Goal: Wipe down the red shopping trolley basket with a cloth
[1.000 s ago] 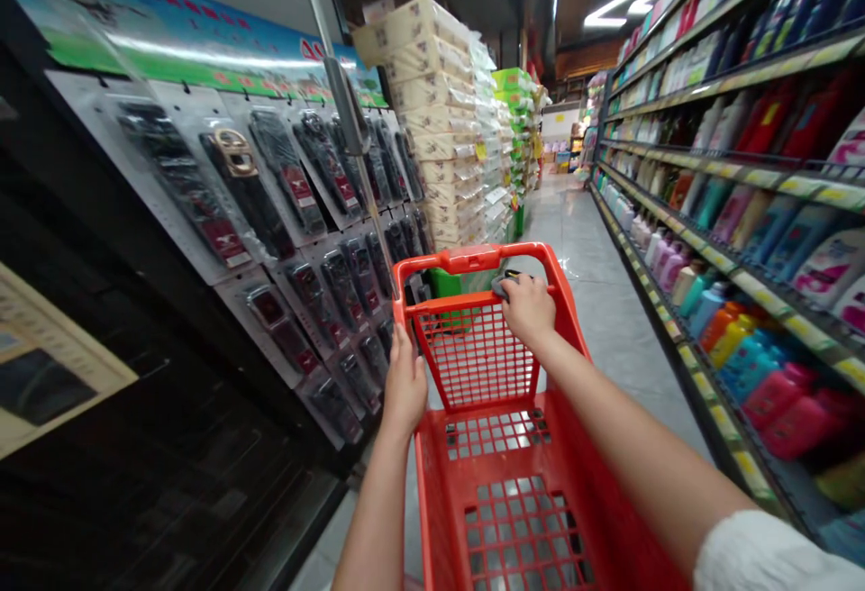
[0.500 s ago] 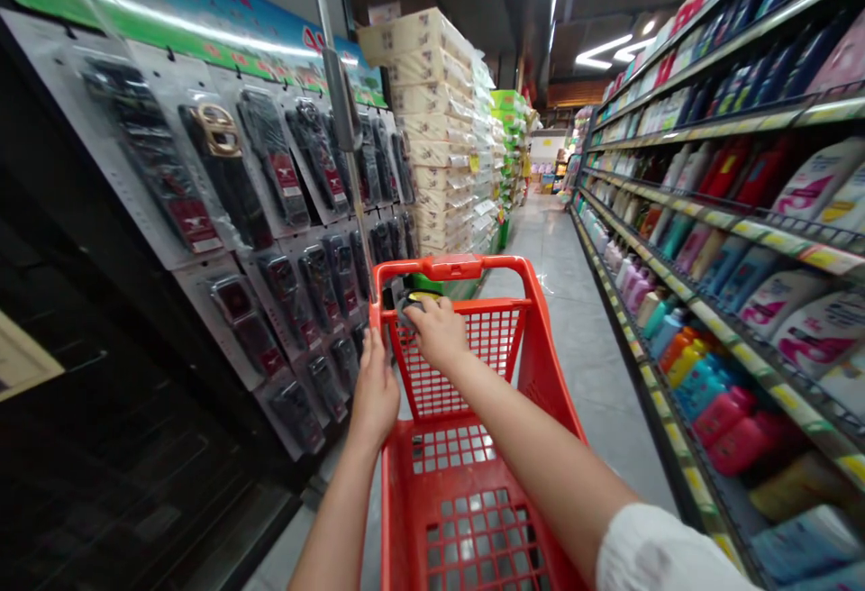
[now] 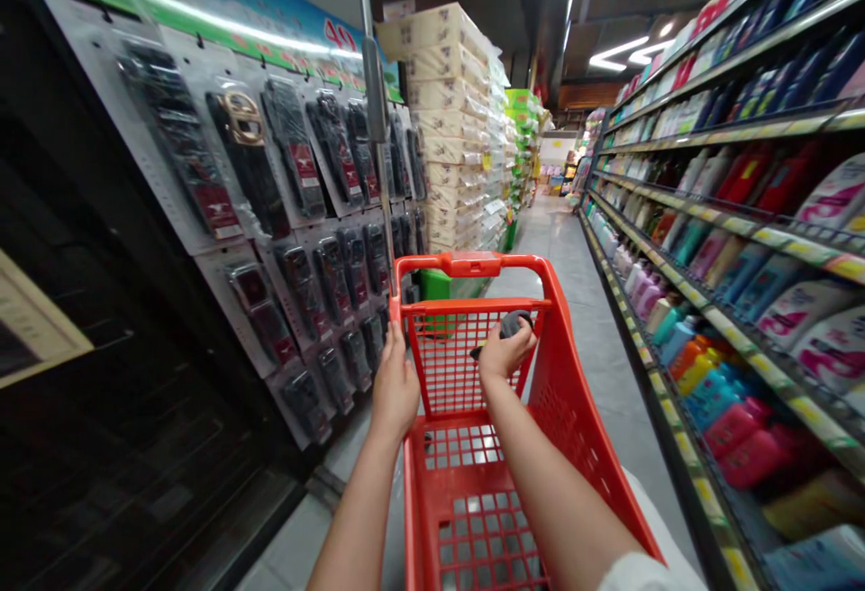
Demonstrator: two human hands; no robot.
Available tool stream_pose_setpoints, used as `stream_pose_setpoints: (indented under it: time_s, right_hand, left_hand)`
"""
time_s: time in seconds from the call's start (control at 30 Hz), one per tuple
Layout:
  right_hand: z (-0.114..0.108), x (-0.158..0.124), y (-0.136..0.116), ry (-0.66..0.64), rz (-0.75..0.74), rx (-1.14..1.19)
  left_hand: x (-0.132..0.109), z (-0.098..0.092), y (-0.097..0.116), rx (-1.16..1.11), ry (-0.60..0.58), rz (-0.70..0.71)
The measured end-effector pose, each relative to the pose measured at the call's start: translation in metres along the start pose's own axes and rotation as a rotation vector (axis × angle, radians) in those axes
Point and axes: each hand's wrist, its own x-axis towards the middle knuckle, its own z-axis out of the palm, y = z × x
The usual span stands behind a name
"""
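Observation:
The red plastic shopping cart (image 3: 450, 508) stands right in front of me. Along its left rim rests my left hand (image 3: 397, 384), the fingers stretched out and lying against the plastic. My right hand (image 3: 501, 353) is over the cart, near the mesh panel (image 3: 446, 352), closed around a small dark grey item (image 3: 517, 324) with a bit of yellow and black showing by my fingers. Its exact kind is hidden by the grip. A metal pole (image 3: 376, 91) rises from the cart's left corner by the handle.
Packaged belts (image 3: 247, 159) hang on a display at the left. Behind it stand stacked beige packs (image 3: 446, 122) and a green bin (image 3: 436, 289). Shelves (image 3: 763, 231) of bottles line the right side. Grey floor (image 3: 550, 240) runs down the aisle.
My right hand has moved right and slightly down with the dark item, away from the cart's left corner. My left hand stays on the left rim. The view has shifted a little.

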Motion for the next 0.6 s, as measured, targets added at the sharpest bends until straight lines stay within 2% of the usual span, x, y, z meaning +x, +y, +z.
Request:
stream_pose_setpoints:
  time_s: [0.07,0.1,0.2,0.27,0.33,0.37,0.43,0.53,0.6]
  right_hand:
    - [0.015,-0.025,-0.016,-0.03,-0.026,0.008]
    - [0.02,-0.04,-0.021,-0.088,-0.071,0.002]
    - [0.023,-0.076,-0.027,-0.439,-0.383,-0.077]
    - [0.016,-0.082,-0.023,-0.683,-0.632,-0.153]
    - [0.005,-0.071,-0.014,-0.774,-0.756,-0.211]
    - [-0.001,-0.06,-0.008,-0.751,-0.758,-0.227]
    - [-0.015,-0.031,0.006,-0.611,-0.669,-0.233]
    - [-0.03,0.004,0.026,-0.3,-0.373,-0.226]
    - [-0.032,0.012,0.031,-0.197,-0.26,-0.224]
  left_hand:
    - [0.0,0.001,-0.002,0.009,0.004,0.005]
    - [0.0,0.002,-0.002,0.011,0.007,0.006]
    - [0.002,0.001,-0.003,0.012,0.013,0.0]
    - [0.004,0.0,-0.003,0.023,0.009,-0.006]
    - [0.004,-0.002,-0.002,0.031,-0.003,-0.007]
    - [0.005,-0.002,-0.001,0.032,-0.01,-0.008]
    - [0.004,-0.003,0.0,0.027,-0.016,-0.013]
    - [0.003,-0.002,0.003,0.011,-0.012,-0.032]
    - [0.003,-0.001,0.005,0.004,-0.016,-0.04]
